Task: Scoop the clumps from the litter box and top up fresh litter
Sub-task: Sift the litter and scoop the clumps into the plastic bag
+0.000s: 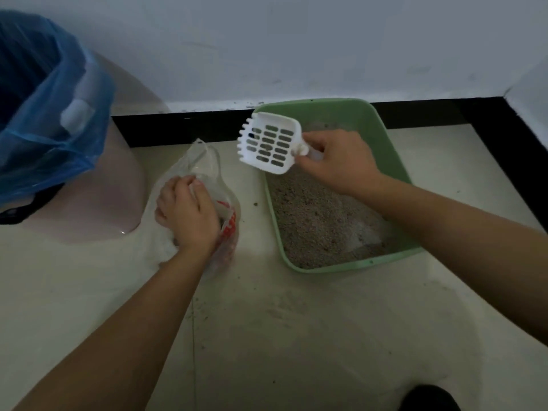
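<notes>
While the right hand (335,161) grips an empty white scoop (268,143), litter box (397,161) beneath it, the left hand (186,212) clutches a plastic bag (204,161); scooping looks underway, topping up likely remains.

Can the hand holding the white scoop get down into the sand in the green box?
Probably yes. The right hand holds the scoop over the litter box, whose top is open, with nothing between scoop and litter.
</notes>
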Available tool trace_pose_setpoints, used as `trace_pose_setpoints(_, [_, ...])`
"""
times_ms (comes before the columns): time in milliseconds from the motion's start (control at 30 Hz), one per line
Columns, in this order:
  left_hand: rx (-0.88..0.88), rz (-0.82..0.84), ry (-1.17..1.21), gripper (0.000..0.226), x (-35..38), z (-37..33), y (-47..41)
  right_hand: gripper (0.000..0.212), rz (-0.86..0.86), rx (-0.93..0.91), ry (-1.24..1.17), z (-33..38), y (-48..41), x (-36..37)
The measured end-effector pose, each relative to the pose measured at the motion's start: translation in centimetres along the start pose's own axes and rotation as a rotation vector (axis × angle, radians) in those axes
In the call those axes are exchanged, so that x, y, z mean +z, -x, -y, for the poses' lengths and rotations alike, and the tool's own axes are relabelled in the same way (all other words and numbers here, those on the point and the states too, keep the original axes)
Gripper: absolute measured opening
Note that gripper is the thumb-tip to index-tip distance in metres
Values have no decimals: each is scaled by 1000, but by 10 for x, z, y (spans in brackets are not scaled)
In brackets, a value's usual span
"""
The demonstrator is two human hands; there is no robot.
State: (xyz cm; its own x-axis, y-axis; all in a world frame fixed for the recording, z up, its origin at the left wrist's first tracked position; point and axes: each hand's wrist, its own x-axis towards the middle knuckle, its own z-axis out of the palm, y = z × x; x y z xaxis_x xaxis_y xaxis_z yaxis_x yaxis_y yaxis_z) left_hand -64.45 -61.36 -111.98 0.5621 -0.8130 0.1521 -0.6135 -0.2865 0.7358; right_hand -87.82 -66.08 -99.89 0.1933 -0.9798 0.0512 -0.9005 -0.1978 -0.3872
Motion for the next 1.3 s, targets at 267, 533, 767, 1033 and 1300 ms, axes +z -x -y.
trace_pose_setpoints(267, [-102, -59, 114, 38, 18, -27, 3, 38, 7, 0, -20, -12, 15, 2])
trace_pose_setpoints(533, [-605, -226, 55, 40, -28, 43, -25, 49, 54, -729, 392, 70, 18, 77])
trace_pose_setpoints(767, [-666, -302, 290, 44, -47, 65, -28, 45, 183, -788, 474, 61, 24, 106])
trace_pose_setpoints(1033, [-425, -160, 21, 47, -23, 31, -17, 46, 188, -235, -223, 37, 14, 25])
trace_pose_setpoints(1300, [-14, 224, 272, 46, 32, -43, 13, 34, 464, 54, 226, -21, 14, -67])
